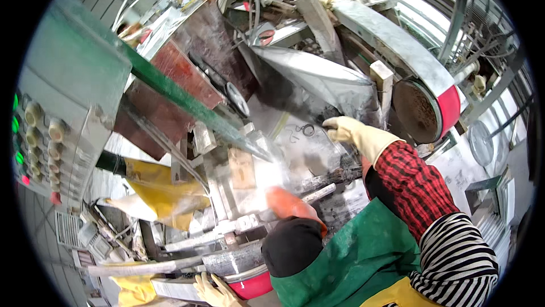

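Note:
My right hand (349, 131), in a cream glove below a red plaid sleeve, reaches forward and lies on the wet grey stone surface (295, 153) of a cutting machine. Its fingers are slightly curled and hold nothing, and a small dark wire curl (306, 130) lies next to them. My left hand (213, 291), also in a cream glove, sits at the bottom edge with fingers spread against a red-rimmed disc (252, 285) and a grey metal bar. A blurred orange rounded shape (289, 205) above a black cuff sits between the two hands, over my green apron (352, 261).
A green beam (170, 88) crosses diagonally over red-brown slabs (187, 71). A control panel with round knobs and green lights (40, 136) stands at the left. A belt guard with a red-rimmed wheel (426, 108) is at the right. Yellow sheeting (159, 185) hangs lower left, and a clear plastic sheet (318, 80) lies behind.

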`<state>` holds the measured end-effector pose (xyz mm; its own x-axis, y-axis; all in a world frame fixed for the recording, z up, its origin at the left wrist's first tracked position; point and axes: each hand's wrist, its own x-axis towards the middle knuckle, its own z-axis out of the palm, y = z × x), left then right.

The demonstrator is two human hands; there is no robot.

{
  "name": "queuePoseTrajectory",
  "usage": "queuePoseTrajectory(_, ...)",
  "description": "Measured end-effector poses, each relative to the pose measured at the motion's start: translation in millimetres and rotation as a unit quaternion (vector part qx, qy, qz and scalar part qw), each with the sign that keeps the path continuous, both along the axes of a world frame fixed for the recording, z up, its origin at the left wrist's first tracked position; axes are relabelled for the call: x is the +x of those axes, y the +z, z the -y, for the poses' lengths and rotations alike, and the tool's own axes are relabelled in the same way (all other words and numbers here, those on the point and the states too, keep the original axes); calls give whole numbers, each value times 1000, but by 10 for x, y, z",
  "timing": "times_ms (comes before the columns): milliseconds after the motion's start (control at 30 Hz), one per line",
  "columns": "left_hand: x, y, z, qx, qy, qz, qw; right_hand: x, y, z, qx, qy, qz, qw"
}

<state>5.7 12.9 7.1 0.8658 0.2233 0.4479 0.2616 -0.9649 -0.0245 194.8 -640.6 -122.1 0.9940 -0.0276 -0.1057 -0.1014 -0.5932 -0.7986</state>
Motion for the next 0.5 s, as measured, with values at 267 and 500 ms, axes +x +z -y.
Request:
queuePoseTrajectory(267,19,129,224,8,-7,-16,1000,-158,161,44,-95,55,-229,967)
queuePoseTrajectory(500,39,98,331,-10,-3,-3,1000,-4,-315,35,-152,70,-240,956)
